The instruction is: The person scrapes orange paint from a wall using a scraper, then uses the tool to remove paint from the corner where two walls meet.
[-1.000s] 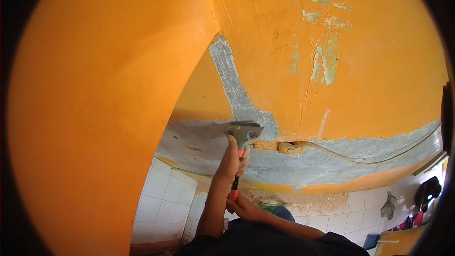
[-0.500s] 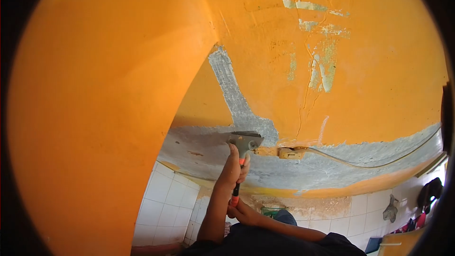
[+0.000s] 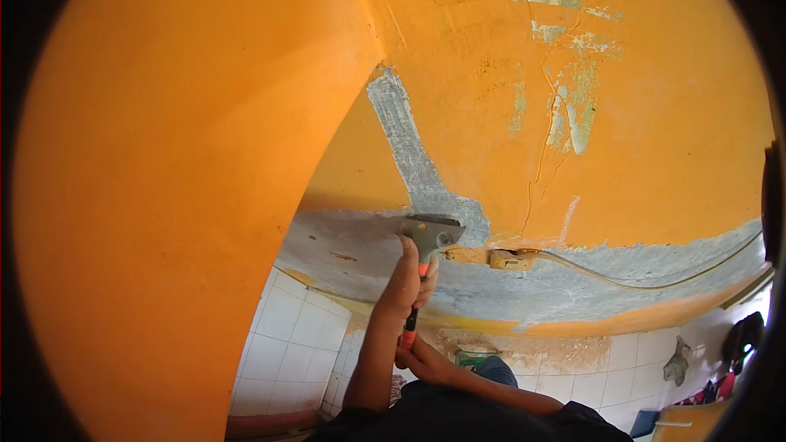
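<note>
Two hands work one tool. Nearest the camera, at six o'clock, lies the person's dark shirt, and both forearms rise from it. The right hand is clenched round the butt of the scraper's handle. Just above it, toward twelve o'clock, the left hand is wrapped round the upper part of the handle, fingers closed, close under the head.

The scraper sits near the centre of the view. Its blade edge is pressed flat against the boundary where the bare grey band meets the orange paint.

At three o'clock from the blade, just beside it, a small fitting sits on the surface. A thin cable runs off from it toward three o'clock. A grey scraped strip climbs from the blade toward eleven o'clock. Farther up, at one o'clock, lies a cracked, flaking patch. White wall tiles show far off at seven o'clock.

The step in hand looks like stripping paint, with the blade set at the edge of uncleared orange. A further stroke would call for a low blade angle and firm two-handed pressure. It would also call for care to steer clear of the fitting and cable so close at the side.
</note>
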`<state>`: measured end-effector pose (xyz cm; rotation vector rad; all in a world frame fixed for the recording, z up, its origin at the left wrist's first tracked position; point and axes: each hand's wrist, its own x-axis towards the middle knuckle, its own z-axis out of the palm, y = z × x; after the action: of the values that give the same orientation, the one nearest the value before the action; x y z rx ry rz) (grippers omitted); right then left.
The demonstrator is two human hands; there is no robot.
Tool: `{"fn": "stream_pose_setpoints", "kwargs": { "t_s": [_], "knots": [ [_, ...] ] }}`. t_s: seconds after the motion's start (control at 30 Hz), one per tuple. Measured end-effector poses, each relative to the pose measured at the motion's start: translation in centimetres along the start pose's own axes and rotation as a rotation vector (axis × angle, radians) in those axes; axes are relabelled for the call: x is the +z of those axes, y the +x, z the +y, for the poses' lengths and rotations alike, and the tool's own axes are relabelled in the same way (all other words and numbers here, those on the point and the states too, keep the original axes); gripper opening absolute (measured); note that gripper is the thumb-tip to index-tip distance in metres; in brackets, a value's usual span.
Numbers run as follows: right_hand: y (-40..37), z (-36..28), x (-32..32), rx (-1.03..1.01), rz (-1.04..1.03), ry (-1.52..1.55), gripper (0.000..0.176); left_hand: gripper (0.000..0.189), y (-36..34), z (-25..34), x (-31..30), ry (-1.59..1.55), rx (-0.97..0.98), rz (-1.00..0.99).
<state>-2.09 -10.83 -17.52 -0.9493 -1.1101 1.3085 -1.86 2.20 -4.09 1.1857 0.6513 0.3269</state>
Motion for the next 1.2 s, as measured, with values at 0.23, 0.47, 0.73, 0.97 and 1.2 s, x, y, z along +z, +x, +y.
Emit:
{"fn": "stream_pose_setpoints", "kwargs": {
  "t_s": [0.23, 0.47, 0.73, 0.97, 1.2],
  "knots": [
    [-0.2, -1.0, 0.1, 0.018, 0.047, -0.01, 0.026, 0.071, -0.1, 0.3, 0.7, -0.005, 0.0, -0.01],
    [-0.5, -1.1, 0.0, 0.002, 0.006, -0.027, 0.028, 0.072, -0.4, 1.3, 0.6, 0.004, 0.011, -0.026],
    [-0.1, -1.1, -0.2, 0.025, 0.02, -0.055, 0.031, 0.072, -0.4, 0.6, 0.7, -0.015, 0.0, 0.028],
    [-0.3, -1.2, 0.2, 0.024, 0.042, -0.044, 0.028, 0.072, -0.8, 2.2, 1.2, 0.028, -0.007, 0.037],
    [0.2, -1.8, 0.1, -0.003, 0.04, -0.044, 0.026, 0.071, -0.6, 1.2, 0.8, 0.01, -0.01, 0.025]
  ]
}}
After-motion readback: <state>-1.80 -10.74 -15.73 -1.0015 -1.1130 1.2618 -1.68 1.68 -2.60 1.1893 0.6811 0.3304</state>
